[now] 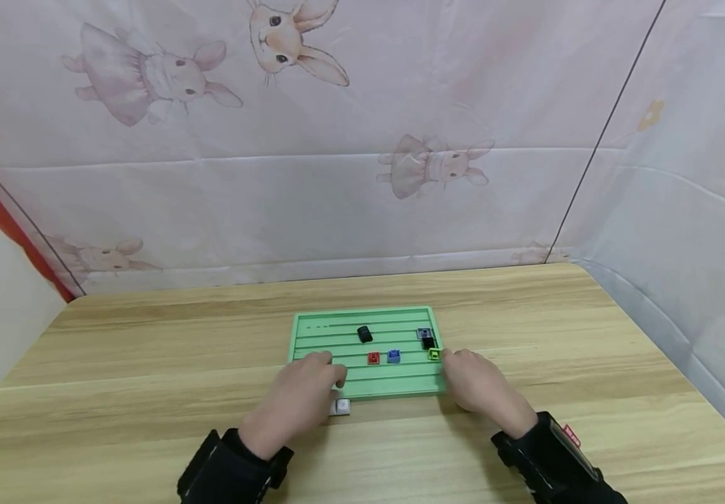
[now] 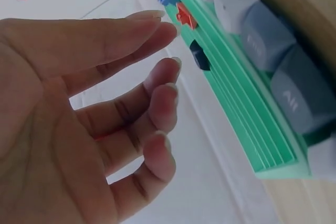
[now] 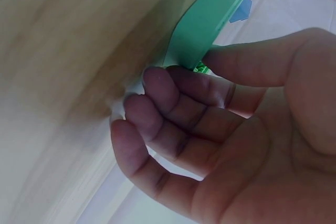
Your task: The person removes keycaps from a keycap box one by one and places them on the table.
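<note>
A green ridged tray (image 1: 394, 387) lies on the table. My right hand (image 1: 472, 378) pinches its right edge, thumb at the rim and curled fingers below, beside a lime keycap (image 1: 434, 354). My left hand (image 1: 304, 386) hovers by the front left of the tray, fingers loosely bent and nothing between them. Along the tray's front side runs a row of keycaps, white (image 1: 343, 406) and dark grey, one marked Alt (image 2: 304, 95); the left hand hides part of it from the head view. Red (image 1: 373, 358), blue (image 1: 394, 356) and black (image 1: 364, 334) keycaps sit on the tray.
A purple keycap (image 1: 424, 332) and another black one (image 1: 428, 344) are near the tray's right side. The wooden table (image 1: 167, 364) reaches back to a cloth wall (image 1: 312, 210) printed with rabbits. Another pale cloth (image 1: 684, 280) hangs along the right.
</note>
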A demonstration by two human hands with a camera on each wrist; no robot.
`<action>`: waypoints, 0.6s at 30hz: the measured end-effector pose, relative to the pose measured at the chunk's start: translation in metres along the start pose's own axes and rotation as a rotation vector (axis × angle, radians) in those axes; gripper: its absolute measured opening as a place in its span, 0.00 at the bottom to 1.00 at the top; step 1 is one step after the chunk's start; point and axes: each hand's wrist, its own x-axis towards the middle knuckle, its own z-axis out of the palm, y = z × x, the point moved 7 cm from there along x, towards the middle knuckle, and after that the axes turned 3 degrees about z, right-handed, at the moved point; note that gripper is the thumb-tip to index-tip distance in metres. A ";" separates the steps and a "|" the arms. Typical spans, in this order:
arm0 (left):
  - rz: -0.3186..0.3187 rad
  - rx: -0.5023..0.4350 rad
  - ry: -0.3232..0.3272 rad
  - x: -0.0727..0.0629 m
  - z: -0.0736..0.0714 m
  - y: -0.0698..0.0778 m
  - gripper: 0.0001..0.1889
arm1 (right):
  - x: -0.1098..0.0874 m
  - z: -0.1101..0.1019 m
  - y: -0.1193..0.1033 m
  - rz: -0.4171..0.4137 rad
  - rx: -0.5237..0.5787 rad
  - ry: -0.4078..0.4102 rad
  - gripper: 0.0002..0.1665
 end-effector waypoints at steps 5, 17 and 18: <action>-0.061 -0.018 0.008 -0.001 -0.004 -0.007 0.03 | 0.000 0.000 0.000 0.003 0.001 0.000 0.08; -0.156 -0.013 0.065 -0.006 -0.011 -0.018 0.05 | 0.001 0.001 0.000 0.008 -0.005 -0.007 0.09; -0.158 -0.012 0.066 -0.006 -0.012 -0.018 0.04 | 0.001 0.001 0.001 0.007 -0.005 -0.005 0.08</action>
